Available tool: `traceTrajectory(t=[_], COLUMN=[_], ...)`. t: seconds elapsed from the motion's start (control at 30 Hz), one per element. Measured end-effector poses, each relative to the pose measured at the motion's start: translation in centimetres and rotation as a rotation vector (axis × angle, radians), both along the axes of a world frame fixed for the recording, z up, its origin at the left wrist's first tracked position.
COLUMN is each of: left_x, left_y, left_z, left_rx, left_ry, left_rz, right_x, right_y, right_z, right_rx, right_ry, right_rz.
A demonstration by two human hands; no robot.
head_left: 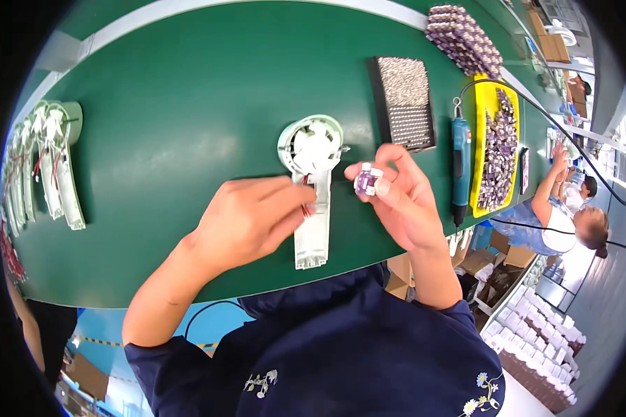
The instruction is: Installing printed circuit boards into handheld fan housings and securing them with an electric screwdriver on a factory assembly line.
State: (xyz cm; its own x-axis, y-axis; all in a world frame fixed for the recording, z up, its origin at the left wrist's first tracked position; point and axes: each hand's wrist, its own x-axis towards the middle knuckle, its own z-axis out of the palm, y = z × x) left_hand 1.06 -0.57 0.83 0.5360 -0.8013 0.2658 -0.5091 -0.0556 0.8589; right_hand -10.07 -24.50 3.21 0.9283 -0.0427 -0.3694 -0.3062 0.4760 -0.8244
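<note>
A pale green handheld fan shell (pixel 311 244) lies on the green table in front of me, its round head with white blades (pixel 314 147) pointing away. My left hand (pixel 243 219) reaches over the shell's open handle from the left. Its fingertips are pinched together at thin red wires (pixel 306 210) inside the handle; the exact grip is partly hidden. To the right of the fan, my right hand (pixel 412 205) holds a small purple circuit board with white parts (pixel 367 181) between thumb and fingers, raised above the table.
A black tray of small metal pieces (pixel 407 101) lies beyond my right hand. Right of it are a teal electric screwdriver (pixel 460 160), a yellow bin of purple boards (pixel 477 177) and stacked boards (pixel 462 38). More fan shells (pixel 62 174) lie far left. A co-worker (pixel 560 215) sits at right.
</note>
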Motion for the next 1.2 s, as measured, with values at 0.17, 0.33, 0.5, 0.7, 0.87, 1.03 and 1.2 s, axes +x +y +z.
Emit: traceTrajectory(t=[0.17,0.33,0.5,0.7,0.87,1.03,1.2], left_x=[-0.4,-0.7,-0.7,-0.8,-0.1,-0.2,-0.6], left_y=[-0.1,-0.4,-1.2,-1.0,-1.6,0.9,-1.2], left_z=[0.5,0.1,-0.3,-0.5,0.4,0.9,0.5], left_rx=[0.039,0.012,-0.043,-0.024,-0.025,0.116,0.052], left_ry=[0.192,0.156,0.120,0.217,0.041,0.033,0.035], left_rz=[0.186,0.269,0.366,0.426,0.310,0.289,0.281], right_x=[-1.1,-0.9,-0.3,0.9,0.2,0.0,-0.6], right_y=[1.4,2.0,3.5,4.2,4.1,5.0,4.2], right_z=[-0.1,0.5,0.5,-1.2,0.0,-2.4,-2.1], right_rx=[-0.214,-0.307,-0.735,-1.056,-1.131,-0.871,-0.993], right_ry=[-0.043,-0.023,-0.208,-0.400,-0.316,-0.366,-0.433], right_rz=[-0.064,-0.056,-0.028,0.054,-0.022,-0.048,-0.029])
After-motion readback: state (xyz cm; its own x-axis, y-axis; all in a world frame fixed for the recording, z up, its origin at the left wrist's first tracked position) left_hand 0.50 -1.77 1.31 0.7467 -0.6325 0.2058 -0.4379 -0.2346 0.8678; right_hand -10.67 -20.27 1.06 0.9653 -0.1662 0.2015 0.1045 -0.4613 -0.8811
